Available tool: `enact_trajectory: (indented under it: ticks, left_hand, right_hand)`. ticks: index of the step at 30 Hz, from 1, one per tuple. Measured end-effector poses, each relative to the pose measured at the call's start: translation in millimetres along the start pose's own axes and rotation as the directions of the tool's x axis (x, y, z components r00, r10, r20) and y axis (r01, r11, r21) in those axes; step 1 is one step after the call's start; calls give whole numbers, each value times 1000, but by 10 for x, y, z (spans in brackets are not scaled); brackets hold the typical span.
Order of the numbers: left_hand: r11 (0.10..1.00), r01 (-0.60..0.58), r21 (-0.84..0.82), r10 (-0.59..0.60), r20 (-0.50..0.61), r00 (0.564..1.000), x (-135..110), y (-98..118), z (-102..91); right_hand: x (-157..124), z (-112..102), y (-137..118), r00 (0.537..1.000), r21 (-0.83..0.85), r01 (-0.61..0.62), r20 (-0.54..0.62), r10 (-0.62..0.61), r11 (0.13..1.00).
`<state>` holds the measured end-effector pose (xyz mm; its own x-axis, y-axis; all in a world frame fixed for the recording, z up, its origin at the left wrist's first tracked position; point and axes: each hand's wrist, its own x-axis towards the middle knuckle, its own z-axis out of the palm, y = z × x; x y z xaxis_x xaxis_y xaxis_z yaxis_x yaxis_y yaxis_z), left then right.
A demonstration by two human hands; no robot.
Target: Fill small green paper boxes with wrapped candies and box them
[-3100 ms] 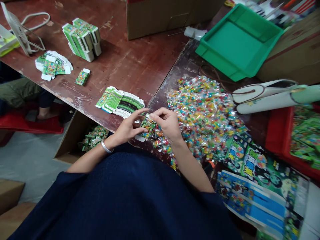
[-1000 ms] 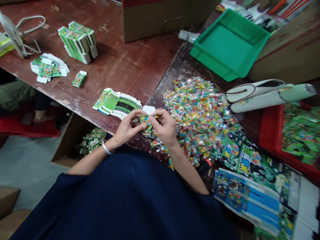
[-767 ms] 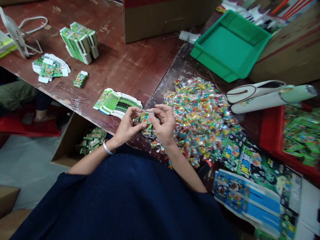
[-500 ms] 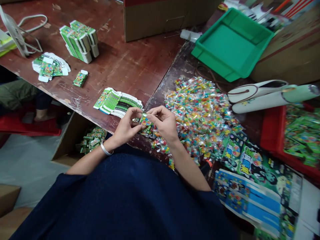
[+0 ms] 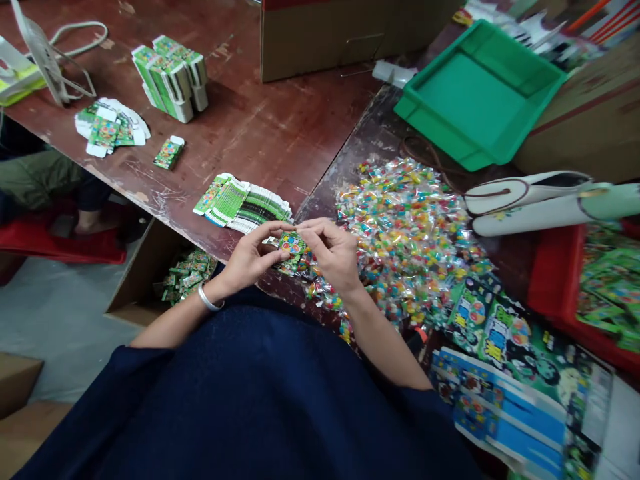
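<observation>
Both hands meet at the table's near edge around a small green printed box (image 5: 293, 244). My left hand (image 5: 250, 259), with a silver bangle at the wrist, pinches the box from the left. My right hand (image 5: 334, 253) pinches its top end from the right, fingers curled. Just beyond the hands lies a fanned stack of flat green box blanks (image 5: 243, 203). A wide heap of clear-wrapped colourful candies (image 5: 410, 227) spreads to the right of my right hand.
A green plastic tray (image 5: 480, 93) and a cardboard box (image 5: 350, 33) sit at the back. Stacked green boxes (image 5: 170, 73), loose blanks (image 5: 110, 127) and one single box (image 5: 169, 153) lie far left. A floor carton of finished boxes (image 5: 187, 275) stands below the table edge. Printed sheets (image 5: 515, 373) lie right.
The box's white flap, standing open a second ago, has been folded down shut. Both hands stay together at the same spot, still pinching the box.
</observation>
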<state>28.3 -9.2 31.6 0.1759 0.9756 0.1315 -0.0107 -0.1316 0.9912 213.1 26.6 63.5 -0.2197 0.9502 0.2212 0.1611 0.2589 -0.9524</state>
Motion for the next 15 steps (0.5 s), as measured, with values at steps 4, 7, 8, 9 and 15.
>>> enact_trajectory:
  ticks: [4, 7, 8, 9, 15]
  left_hand:
    - [995, 92, 48, -92, -7, 996, -112, 133, -376]
    - [936, 239, 258, -231, -62, 971, -360, 324, -1029]
    - [886, 308, 345, -288, -110, 951, -465, 372, -1262]
    - [825, 368, 428, -333, -158, 930, -568, 401, -1477]
    - [670, 446, 593, -206, -429, 879, -536, 184, -2144]
  right_hand:
    - [-82, -73, 27, 983, -12, 21, 184, -19, 1000]
    - [-141, -252, 125, 981, -16, -81, 175, 83, 997]
    - [-154, -311, 174, 989, -28, -103, 107, 105, 994]
    - [-162, -359, 227, 991, -46, -121, 58, 124, 992]
    - [-157, -324, 384, 973, -98, -207, 85, 216, 973]
